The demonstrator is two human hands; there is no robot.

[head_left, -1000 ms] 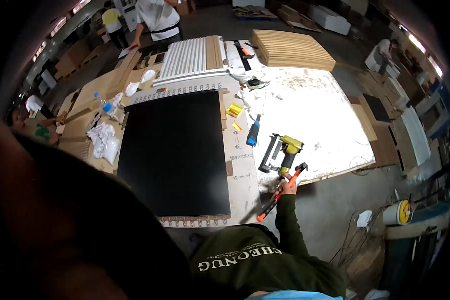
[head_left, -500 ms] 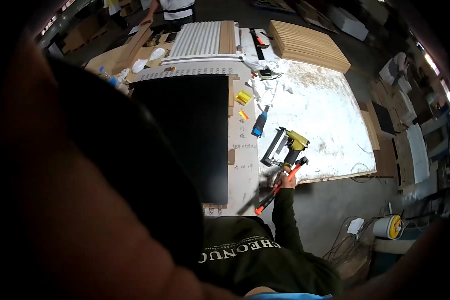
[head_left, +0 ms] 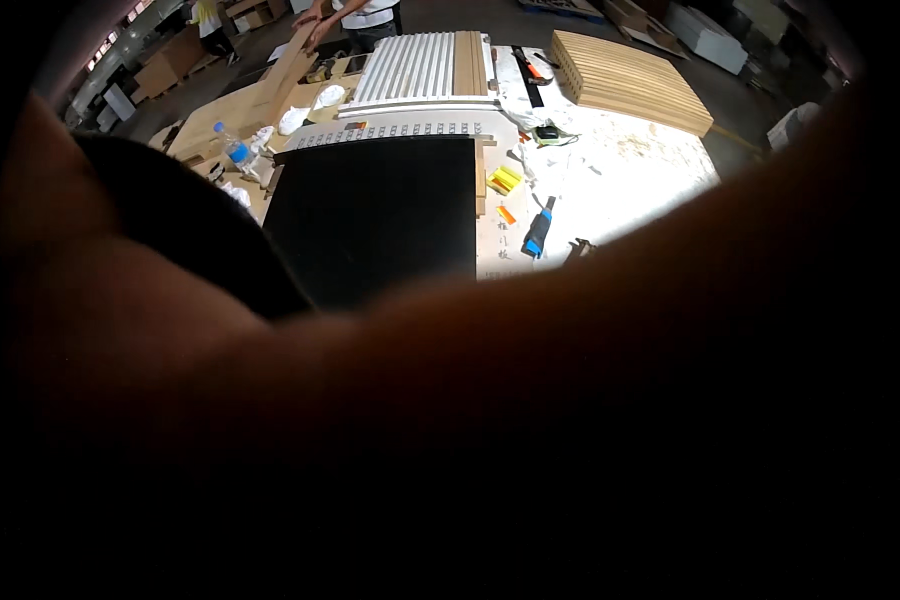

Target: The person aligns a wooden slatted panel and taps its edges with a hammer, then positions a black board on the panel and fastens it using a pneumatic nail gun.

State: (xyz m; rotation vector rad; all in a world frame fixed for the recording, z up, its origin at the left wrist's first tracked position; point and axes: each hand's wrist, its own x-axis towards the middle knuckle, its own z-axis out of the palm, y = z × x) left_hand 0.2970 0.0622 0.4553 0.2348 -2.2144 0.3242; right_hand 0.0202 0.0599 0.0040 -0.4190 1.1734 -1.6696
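Blurred skin very close to the camera fills the lower part of the picture. At the left it looks like my left hand [head_left: 140,290], next to a dark curved shape [head_left: 195,215] too near to make out; its fingers are smeared. Beyond lies a flat black panel [head_left: 380,210] on a pale board [head_left: 490,235], its near end covered by the blur. A blue and black hand tool [head_left: 538,230] rests to the panel's right. Just past it, the dark tip of the nail gun [head_left: 581,246] shows above the blur. My right hand and the orange-handled hammer are hidden.
Behind the panel are a white ribbed stack [head_left: 410,70], another hammer [head_left: 533,68] and a stack of wooden boards [head_left: 630,85]. A yellow box [head_left: 505,180] sits beside the panel, a water bottle [head_left: 234,150] to the left. Across the table a person [head_left: 370,15] handles a long board [head_left: 280,70].
The blurred skin has spread across the lower picture, covering my right hand, the hammer and most of the nail gun. The view has shifted slightly. The person opposite now has both hands on the long board.
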